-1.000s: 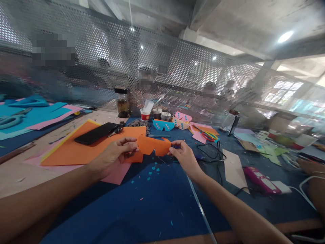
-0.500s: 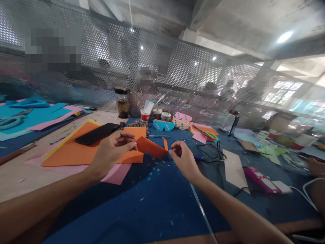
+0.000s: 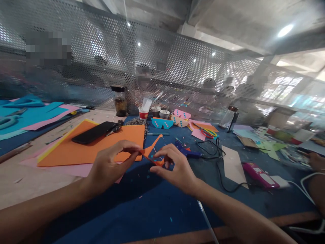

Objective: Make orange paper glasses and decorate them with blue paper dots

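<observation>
My left hand [image 3: 113, 162] is closed in a pinch on one end of a folded orange paper cutout [image 3: 152, 144], whose narrow strip sticks up toward the back. My right hand [image 3: 179, 167] curls its thumb and fingers around the cutout's other end, partly hiding it. Both hands hold it just above the blue table surface [image 3: 142, 210], amid small blue paper scraps. Orange paper sheets [image 3: 133, 134] lie left of the cutout, with a black phone [image 3: 93, 132] on top. A blue glue gun [image 3: 190, 153] rests behind my right hand.
Blue [image 3: 162, 123] and pink paper cutouts with dots stand at the back beside cups [image 3: 144, 113] and a lidded jar [image 3: 120, 101]. Colourful-handled scissors [image 3: 209, 133], a black cable [image 3: 218, 169] and a magenta device [image 3: 261, 174] lie rightward. A perforated metal screen [image 3: 167, 67] rises behind.
The orange cutout has turned, and its strip now points up between my hands. My right hand has moved left and taken hold of its near end. The glue gun shows more fully.
</observation>
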Demonstrator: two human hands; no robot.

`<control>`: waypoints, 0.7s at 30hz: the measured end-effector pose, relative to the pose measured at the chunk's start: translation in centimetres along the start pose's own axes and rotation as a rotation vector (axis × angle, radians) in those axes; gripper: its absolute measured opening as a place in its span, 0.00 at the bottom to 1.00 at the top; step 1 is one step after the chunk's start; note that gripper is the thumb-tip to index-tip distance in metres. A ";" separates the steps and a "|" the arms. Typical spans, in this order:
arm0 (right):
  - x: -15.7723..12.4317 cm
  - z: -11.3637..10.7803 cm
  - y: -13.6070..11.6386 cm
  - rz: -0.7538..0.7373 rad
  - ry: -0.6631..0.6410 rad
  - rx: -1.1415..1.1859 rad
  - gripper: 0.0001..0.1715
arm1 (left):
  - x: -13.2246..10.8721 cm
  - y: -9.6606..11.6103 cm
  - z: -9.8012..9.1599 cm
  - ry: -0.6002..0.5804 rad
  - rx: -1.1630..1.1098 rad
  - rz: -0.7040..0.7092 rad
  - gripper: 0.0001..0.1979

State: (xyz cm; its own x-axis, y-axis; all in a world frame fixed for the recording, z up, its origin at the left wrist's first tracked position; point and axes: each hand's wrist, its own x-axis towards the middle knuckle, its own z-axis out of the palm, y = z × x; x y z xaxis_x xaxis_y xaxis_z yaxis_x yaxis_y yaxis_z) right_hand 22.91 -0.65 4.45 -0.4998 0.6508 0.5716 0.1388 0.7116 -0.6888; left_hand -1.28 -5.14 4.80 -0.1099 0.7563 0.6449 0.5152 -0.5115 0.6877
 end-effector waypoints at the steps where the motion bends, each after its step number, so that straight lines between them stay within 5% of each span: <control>1: -0.1 0.1 -0.2 0.008 -0.015 0.001 0.19 | -0.1 0.2 0.0 -0.007 0.000 0.001 0.04; 11: -0.6 0.7 0.1 -0.158 0.070 -0.101 0.03 | -0.8 1.3 0.8 -0.024 -0.107 -0.035 0.06; 21: -0.7 -0.4 0.9 -0.203 -0.039 -0.324 0.07 | -1.2 -0.1 1.1 -0.196 -0.148 -0.056 0.02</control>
State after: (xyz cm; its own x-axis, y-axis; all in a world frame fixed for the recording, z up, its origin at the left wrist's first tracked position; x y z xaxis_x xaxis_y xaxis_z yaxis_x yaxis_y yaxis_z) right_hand 23.74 -0.36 3.66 -0.5764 0.4819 0.6599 0.2933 0.8758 -0.3834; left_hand -0.31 -5.53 3.63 0.0391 0.8425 0.5373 0.3812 -0.5096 0.7714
